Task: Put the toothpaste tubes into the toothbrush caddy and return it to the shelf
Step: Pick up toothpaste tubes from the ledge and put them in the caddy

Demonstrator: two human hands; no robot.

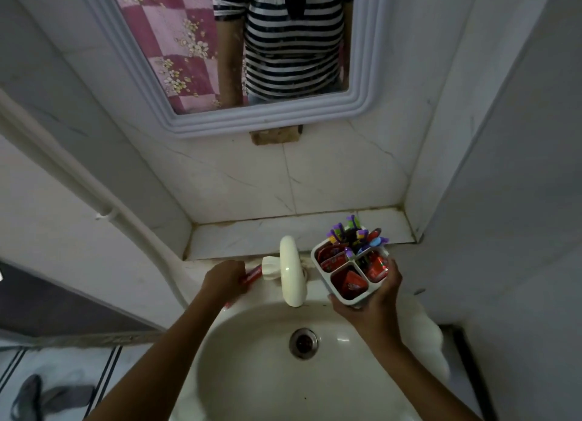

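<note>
Right grip (374, 297) holding caddy (349, 272), left grip (225, 277) on toothpaste tube (250, 275)

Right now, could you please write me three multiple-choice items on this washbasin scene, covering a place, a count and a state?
1. Where is the caddy?
A. On the shelf
B. Held above the sink's right rim
C. On the floor

2. How many compartments does the caddy show?
A. One
B. Two
C. Four

3. What is the left hand doing?
A. Closing on a red toothpaste tube
B. Resting in the drain
C. Touching the mirror

Answers:
1 B: the right hand grips it over the sink, short of the shelf.
2 C: crossed dividers make four.
3 A: its fingers wrap the tube beside the tap.
</note>
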